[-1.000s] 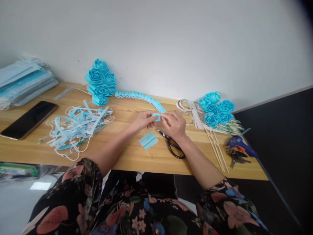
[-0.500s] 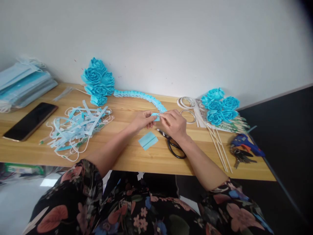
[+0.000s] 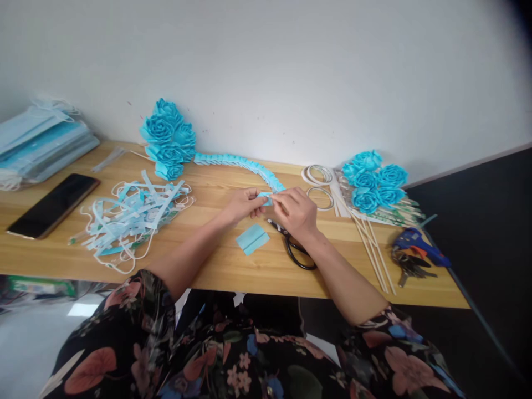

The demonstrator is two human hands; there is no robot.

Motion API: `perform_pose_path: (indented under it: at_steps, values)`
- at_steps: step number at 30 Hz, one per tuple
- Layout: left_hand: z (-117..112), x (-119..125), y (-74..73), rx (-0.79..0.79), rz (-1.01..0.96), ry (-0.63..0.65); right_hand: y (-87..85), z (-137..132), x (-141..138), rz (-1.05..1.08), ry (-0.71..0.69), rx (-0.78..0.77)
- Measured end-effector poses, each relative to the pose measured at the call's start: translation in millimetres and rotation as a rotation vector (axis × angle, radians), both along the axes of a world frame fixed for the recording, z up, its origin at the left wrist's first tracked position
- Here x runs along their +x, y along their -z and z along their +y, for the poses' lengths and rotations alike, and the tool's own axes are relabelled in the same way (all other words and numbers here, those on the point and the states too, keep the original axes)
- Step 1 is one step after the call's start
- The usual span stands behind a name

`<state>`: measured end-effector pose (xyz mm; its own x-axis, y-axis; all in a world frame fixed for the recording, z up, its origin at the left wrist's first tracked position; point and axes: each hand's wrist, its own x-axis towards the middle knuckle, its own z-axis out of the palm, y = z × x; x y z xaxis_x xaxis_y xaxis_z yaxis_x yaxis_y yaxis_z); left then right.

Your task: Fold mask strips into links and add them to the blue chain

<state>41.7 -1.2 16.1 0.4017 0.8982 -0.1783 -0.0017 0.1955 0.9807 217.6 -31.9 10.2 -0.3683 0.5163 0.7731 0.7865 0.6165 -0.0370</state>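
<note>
A small light-blue piece of mask fabric is pinched between my two hands above the middle of the table. My left hand grips its left end with thumb and fingers. At its right end, the fingertips of my right hand are closed on it, partly hiding it. Below my hands lies a flat, creased blue fabric piece. Black-handled scissors rest under my right wrist. Behind my hands a long curved row of folded blue pieces runs along the table.
Blue fabric roses stand at the back left and lie at the right. A heap of cut strips and ear loops, a phone and stacked masks are leftward. Rightward are tape rolls, sticks, keys and a blue glue gun.
My hands stay almost in place, with the fingers of the right hand shifting slightly on the blue fabric. Everything on the table lies as before.
</note>
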Motion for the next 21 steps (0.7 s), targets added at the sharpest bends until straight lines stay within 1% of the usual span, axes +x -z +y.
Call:
perform_pose_path:
  at_steps: [5, 12, 17, 21]
  values:
    - [1.3, -0.2, 3.7, 0.014, -0.012, 0.013, 0.2, 0.7, 0.9, -0.009, 0.014, 0.006]
    - [3.1, -1.1, 7.1, 0.005, -0.018, 0.009, 3.6, -0.2, 0.2, -0.027, 0.025, -0.101]
    - [2.7, -1.1, 7.3, 0.021, -0.015, 0.022, 3.1, -0.7, -0.6, -0.007, 0.042, -0.151]
    - [1.9, -1.5, 7.3, 0.033, -0.026, 0.030, 3.8, 0.0, -0.7, 0.016, 0.023, -0.174]
